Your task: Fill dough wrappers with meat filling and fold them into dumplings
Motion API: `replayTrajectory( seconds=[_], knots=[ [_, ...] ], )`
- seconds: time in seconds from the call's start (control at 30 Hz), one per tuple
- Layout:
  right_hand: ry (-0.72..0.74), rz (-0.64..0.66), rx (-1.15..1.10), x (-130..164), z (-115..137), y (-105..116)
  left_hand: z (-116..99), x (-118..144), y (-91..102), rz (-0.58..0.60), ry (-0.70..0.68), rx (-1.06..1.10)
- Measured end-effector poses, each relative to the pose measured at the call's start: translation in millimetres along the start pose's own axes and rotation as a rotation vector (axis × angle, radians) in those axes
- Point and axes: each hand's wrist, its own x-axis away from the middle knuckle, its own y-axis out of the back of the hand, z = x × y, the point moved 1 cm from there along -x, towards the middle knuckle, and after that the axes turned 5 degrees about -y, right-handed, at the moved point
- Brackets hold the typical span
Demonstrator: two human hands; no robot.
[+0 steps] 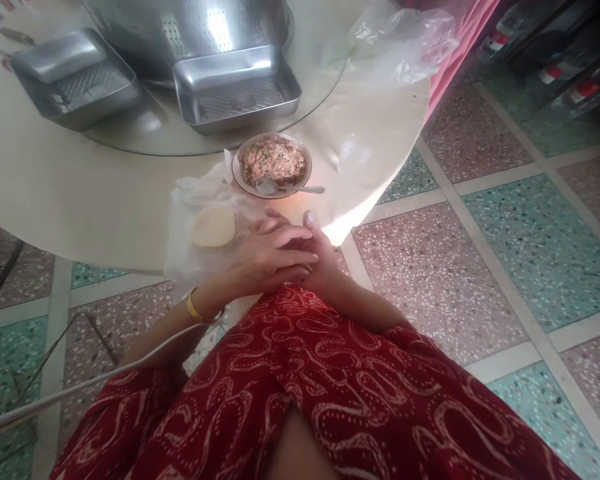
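Note:
My left hand (265, 257) lies over my right hand (320, 257) just in front of the table's near edge, above my lap in red patterned cloth. The two hands are pressed together; whether anything is between them is hidden. Beside my left hand a stack of round pale dough wrappers (214, 227) rests on a clear plastic bag (190, 200). Just beyond stands a bowl (240, 157) of minced pinkish filling (275, 160) with a metal spoon (290, 189) leaning on its rim.
Two steel trays (237, 87) (75, 77) and a big perforated steel basin (195, 27) sit on a glass turntable (145, 137) on the round cream table (55, 193). A crumpled clear bag (400, 40) lies far right. Tiled floor (480, 253) spreads to the right; a white cable (80, 383) runs at left.

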Motion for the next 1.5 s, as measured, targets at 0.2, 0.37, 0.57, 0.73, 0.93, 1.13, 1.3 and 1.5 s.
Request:
replayTrajectory(
  seconds=[0.2, 0.37, 0.57, 0.73, 0.93, 1.13, 1.3, 1.5],
  knots=[
    [0.177, -0.079, 0.212, -8, -7, 13, 5, 1, -4.8, 0.164, -0.175, -0.159],
    [0.087, -0.077, 0.075, 5, 1, 4, 3, 8, 6.7, -0.019, -0.316, -0.266],
    [0.042, -0.069, -0.247, 13, 11, -11, 8, 22, 0.5, -0.197, -0.42, -0.585],
    [0.023, -0.086, -0.309, 10, 8, -13, 13, 24, -9.1, -0.223, -0.472, -0.626],
    [0.047, -0.052, -0.307, 12, 7, -10, 13, 24, -8.8, -0.244, -0.505, -0.602],
    [0.091, -0.102, -0.34, 12, 10, -11, 9, 29, -5.7, -0.336, -0.492, -0.616],
    [0.116, -0.162, -0.311, 10, 9, -17, 9, 31, -7.8, -0.406, -0.536, -0.668],
    [0.166, -0.204, -0.297, 11, 11, -18, 13, 37, -8.0, -0.398, -0.437, -0.628]
  ],
)
